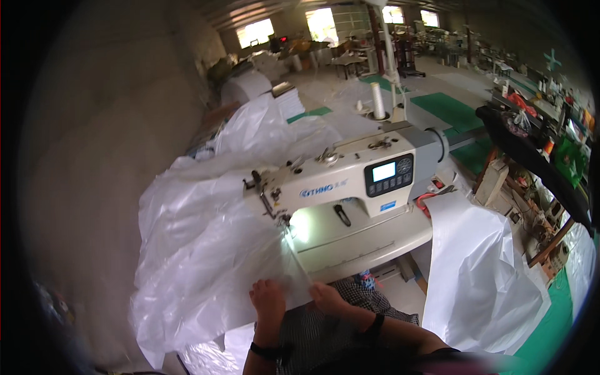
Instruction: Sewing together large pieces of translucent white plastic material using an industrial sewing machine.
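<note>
A large white plastic sheet [206,250] lies crumpled over the left of the sewing table and under the needle area of a white sewing machine [337,181]. My left hand [269,300] rests on the sheet near its front edge, fingers stretched out over it. Just to the right, my right hand [328,300] pinches the sheet's folded edge, which runs up in a narrow strip to the lit presser foot [286,222]. Black thread snips [342,215] lie on the machine bed, under the arm.
Another white sheet [465,269] hangs over the table's right side. A thread cone [377,101] stands behind the machine. To the right are a cluttered wooden rack [500,178] and green floor matting [447,111]. A bare wall [112,156] rises on the left.
</note>
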The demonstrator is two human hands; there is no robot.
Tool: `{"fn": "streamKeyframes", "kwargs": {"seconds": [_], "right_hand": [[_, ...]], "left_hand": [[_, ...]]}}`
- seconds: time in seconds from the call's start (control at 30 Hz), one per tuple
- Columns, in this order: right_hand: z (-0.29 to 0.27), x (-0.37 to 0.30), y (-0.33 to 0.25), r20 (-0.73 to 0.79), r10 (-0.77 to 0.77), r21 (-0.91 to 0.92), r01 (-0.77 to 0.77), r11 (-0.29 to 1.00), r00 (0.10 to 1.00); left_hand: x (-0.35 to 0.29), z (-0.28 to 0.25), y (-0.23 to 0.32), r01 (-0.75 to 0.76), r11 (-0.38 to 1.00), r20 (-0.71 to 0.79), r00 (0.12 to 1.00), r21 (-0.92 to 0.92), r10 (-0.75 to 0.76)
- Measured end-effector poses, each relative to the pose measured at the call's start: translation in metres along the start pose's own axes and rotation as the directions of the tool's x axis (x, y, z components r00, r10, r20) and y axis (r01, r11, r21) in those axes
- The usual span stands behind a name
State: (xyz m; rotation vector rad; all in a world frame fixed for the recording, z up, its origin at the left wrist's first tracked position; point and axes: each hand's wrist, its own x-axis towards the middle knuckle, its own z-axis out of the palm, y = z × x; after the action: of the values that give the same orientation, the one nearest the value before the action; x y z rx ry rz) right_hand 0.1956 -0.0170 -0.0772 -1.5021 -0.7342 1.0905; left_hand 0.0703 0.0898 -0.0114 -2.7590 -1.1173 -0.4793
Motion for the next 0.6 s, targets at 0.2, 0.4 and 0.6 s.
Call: {"fn": "streamKeyframes", "kwargs": {"seconds": [0.2, 0.4, 0.6], "right_hand": [[-0.003, -0.002, 0.001, -0.037, -0.036, 0.012, 0.037, 0.999, 0.999], [-0.008, 0.006, 0.021, -0.170, -0.253, 0.074, 0.268, 0.960, 0.952], [-0.021, -0.003, 0.017, 0.019, -0.088, 0.424, 0.072, 0.903, 0.996]], "left_hand": [[-0.006, -0.010, 0.023, -0.206, 0.976, -0.025, 0.979, -0.073, 0.205], [-0.038, -0.052, 0.086, -0.141, 0.877, 0.261, 0.922, -0.460, 0.285], [-0.043, -0.054, 0.056, -0.070, 0.748, 0.112, 0.976, -0.660, 0.189]]}}
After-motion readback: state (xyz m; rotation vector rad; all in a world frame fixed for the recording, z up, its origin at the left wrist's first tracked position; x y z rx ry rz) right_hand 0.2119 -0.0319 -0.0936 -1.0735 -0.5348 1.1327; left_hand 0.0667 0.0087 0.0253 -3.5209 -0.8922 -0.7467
